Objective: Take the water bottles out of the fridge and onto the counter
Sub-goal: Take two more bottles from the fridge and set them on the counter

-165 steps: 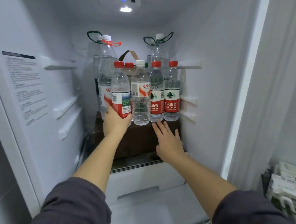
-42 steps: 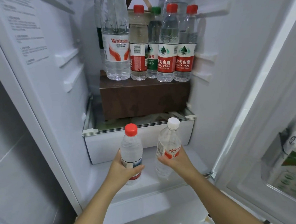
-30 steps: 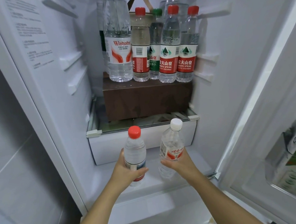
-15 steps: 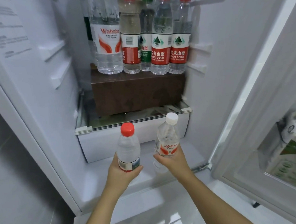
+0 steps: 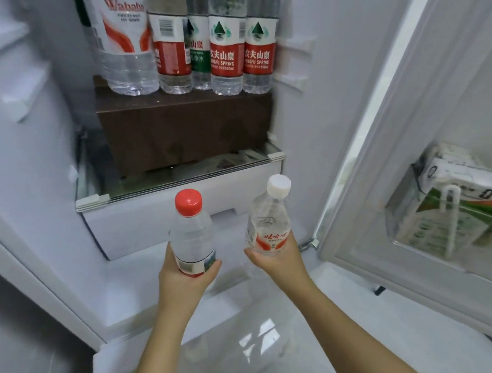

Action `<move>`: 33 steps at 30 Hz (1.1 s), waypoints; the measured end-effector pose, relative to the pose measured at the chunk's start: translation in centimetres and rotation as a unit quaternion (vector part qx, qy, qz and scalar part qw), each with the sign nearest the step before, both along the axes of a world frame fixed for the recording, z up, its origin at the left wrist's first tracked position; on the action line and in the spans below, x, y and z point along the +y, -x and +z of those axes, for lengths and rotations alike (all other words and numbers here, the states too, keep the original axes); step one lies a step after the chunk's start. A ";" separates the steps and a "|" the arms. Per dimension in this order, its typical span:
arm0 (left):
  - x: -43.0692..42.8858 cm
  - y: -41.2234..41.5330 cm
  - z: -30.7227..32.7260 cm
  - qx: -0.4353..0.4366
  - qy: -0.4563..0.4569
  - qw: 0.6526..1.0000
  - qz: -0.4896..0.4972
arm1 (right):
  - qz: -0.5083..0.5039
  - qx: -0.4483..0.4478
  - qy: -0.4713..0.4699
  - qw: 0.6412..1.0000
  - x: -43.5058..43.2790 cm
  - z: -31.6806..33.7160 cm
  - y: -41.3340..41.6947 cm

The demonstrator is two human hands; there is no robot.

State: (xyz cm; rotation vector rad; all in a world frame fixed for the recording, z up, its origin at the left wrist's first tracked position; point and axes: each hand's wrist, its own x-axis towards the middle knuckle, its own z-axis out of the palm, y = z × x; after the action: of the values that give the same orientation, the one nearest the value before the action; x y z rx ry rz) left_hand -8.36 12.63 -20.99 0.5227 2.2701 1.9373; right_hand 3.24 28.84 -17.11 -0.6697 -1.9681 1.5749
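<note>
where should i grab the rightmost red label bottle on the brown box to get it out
Curl the fingers round the labelled middle of the rightmost red-label bottle, coming straight in from the front. It stands upright at the front edge of the brown box, so that face is open. Its twin stands close beside it, and its cap is out of view.
</note>
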 end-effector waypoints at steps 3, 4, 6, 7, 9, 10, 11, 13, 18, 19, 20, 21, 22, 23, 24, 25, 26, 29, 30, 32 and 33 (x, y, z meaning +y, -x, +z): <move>0.2 -2.0 1.1 0.024 0.009 0.999 -0.021 | -0.019 0.004 -0.003 1.000 0.4 0.8 -2.4; 0.3 -2.7 1.4 0.026 0.010 0.999 -0.028 | -0.025 0.005 -0.007 1.000 0.4 1.1 -3.3; 0.7 -4.4 2.0 0.025 0.012 0.999 -0.044 | -0.033 0.008 -0.015 0.999 0.4 1.6 -5.2; 1.0 -5.4 2.2 0.019 0.011 0.998 -0.055 | -0.038 0.011 -0.017 0.999 0.4 1.7 -6.3; 1.7 -7.3 2.5 0.005 0.007 0.997 -0.079 | -0.047 0.016 -0.015 0.999 0.3 1.5 -8.7; 2.1 -8.3 2.5 0.002 0.007 0.996 -0.091 | -0.050 0.014 -0.015 0.999 0.2 1.4 -10.0; 2.5 -9.2 2.5 0.004 0.009 0.995 -0.100 | -0.054 0.009 -0.016 0.998 0.1 1.2 -11.3; 3.1 -11.3 2.5 0.010 0.018 0.993 -0.115 | -0.066 0.000 -0.021 0.998 -0.1 1.1 -14.0; 4.2 -17.4 2.2 0.004 0.029 0.987 -0.161 | -0.109 -0.005 -0.035 0.993 -0.2 0.9 -21.3; 4.4 -18.8 2.3 0.007 0.034 0.984 -0.177 | -0.123 -0.007 -0.036 0.992 -0.3 0.8 -23.1; 4.7 -20.3 2.3 0.008 0.037 0.980 -0.194 | -0.139 -0.005 -0.036 0.990 -0.4 0.8 -25.0; 5.0 -21.9 2.4 0.006 0.033 0.977 -0.212 | -0.158 -0.002 -0.036 0.987 -0.6 0.6 -26.9; 5.2 -23.7 2.5 0.003 0.025 0.972 -0.232 | -0.177 0.002 -0.035 0.984 -0.8 0.5 -28.9; 5.5 -25.6 2.5 0.003 0.018 0.968 -0.252 | -0.197 0.005 -0.035 0.980 -1.0 0.4 -30.9; 5.7 -27.6 2.6 0.003 0.012 0.963 -0.271 | -0.215 0.007 -0.035 0.976 -1.2 0.4 -32.9; 6.0 -29.6 2.6 0.003 0.009 0.957 -0.290 | -0.233 0.008 -0.035 0.972 -1.4 0.4 -35.1; 6.2 -31.6 2.7 0.002 0.004 0.952 -0.307 | -0.252 0.009 -0.034 0.967 -1.5 0.4 -37.3; 7.1 -37.3 2.5 0.021 0.004 0.935 -0.355 | -0.307 0.012 -0.032 0.951 -2.2 0.7 -43.6; 7.4 -39.1 2.5 0.037 0.006 0.929 -0.369 | -0.323 0.014 -0.031 0.946 -2.5 0.7 -45.6; 8.0 -42.5 2.7 0.056 -0.005 0.916 -0.397 | -0.360 0.009 -0.023 0.933 -3.1 0.8 -49.4; 8.3 -44.2 2.8 0.061 -0.014 0.909 -0.411 | -0.379 0.007 -0.022 0.925 -3.3 0.9 -51.2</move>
State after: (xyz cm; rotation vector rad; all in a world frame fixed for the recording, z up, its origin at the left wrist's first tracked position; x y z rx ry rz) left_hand 35.80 20.89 -18.15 1.3619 1.6315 1.5061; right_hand 54.46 25.51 -16.19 -1.2118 -1.4429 1.0386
